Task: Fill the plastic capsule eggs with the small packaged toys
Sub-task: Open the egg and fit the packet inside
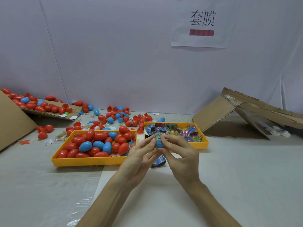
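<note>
Left hand [141, 154] pinched 1 blue egg half [159, 144], held between left tray [85, 161] and right tray [202, 143], 2 yellow trays in all. Right hand [178, 154] pinched 1 packet [157, 137] at the half's open top. Left tray: 4 blue eggs [85, 146]; red eggs [100, 135] too many to count. Right tray: heaped packets [185, 132]. 1 spare packet [158, 162] lay on the table under the hands.

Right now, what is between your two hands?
In the head view, a blue capsule egg half sits between the left hand and the right hand, pinched by both, with a small packaged toy at its top.
</note>
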Motion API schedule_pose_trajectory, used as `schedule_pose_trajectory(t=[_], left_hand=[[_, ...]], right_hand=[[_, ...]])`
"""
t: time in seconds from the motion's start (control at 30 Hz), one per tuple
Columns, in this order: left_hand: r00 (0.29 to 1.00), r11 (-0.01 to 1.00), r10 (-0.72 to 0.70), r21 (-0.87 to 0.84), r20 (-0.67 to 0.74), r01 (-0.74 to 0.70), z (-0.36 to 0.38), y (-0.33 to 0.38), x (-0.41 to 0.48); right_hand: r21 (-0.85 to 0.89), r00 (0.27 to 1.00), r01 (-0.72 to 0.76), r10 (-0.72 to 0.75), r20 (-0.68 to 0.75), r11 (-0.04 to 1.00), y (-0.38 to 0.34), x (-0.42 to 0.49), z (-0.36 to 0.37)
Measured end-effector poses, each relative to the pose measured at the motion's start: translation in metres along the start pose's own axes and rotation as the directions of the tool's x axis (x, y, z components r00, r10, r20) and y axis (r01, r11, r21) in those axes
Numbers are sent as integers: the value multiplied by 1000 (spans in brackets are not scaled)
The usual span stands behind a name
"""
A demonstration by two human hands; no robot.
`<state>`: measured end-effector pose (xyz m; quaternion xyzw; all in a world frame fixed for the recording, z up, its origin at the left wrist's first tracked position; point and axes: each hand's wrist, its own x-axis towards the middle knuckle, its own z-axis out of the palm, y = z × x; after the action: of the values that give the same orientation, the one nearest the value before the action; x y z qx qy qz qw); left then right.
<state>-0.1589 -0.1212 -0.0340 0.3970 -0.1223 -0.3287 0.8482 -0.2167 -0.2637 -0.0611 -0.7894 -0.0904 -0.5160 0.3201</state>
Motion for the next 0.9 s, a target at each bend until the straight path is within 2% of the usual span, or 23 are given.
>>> schedule_pose_trajectory(t=[0.43, 0.63, 0.9], left_hand=[[999, 1000, 7, -6, -48, -7, 1, 0, 1], [999, 999, 3, -36, -42, -4, 2, -1, 0], [999, 999, 20, 40, -44, -19, 1, -1, 1]], right_hand=[[-13, 999, 36, -36, -20, 999, 1, -2, -1], [25, 997, -69, 68, 20, 997, -3, 2, -1], [-41, 1000, -4, 4, 6, 999, -2, 0, -3]])
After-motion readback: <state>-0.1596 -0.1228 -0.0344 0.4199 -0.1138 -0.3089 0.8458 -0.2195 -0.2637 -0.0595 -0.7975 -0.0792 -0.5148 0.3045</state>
